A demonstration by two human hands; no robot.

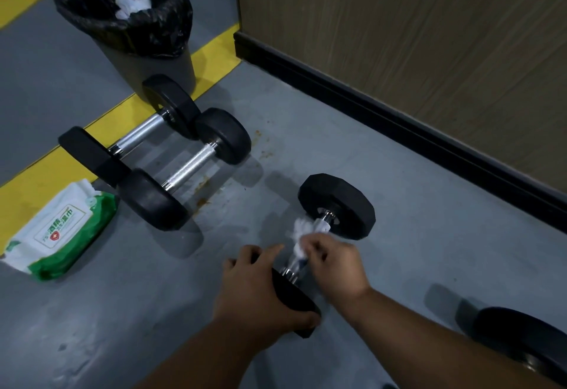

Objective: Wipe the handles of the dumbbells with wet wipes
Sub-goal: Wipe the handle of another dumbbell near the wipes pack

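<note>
Right hand [333, 261] pinching white wet wipe [299, 235] around chrome handle [319, 225] of nearest dumbbell [337, 206]. Left hand [257, 290] curled over that dumbbell's near weight [294, 299]. Two further dumbbells [184, 168] lying left of it, wipes pack [59, 232] farther left, lined bin [138, 20] beyond.

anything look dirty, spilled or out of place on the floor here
Yes: rusty brown stains speckle the grey floor under and beside the nearer of the two parked dumbbells. The wipes pack lies with its flap open. Nothing else stands out.
</note>
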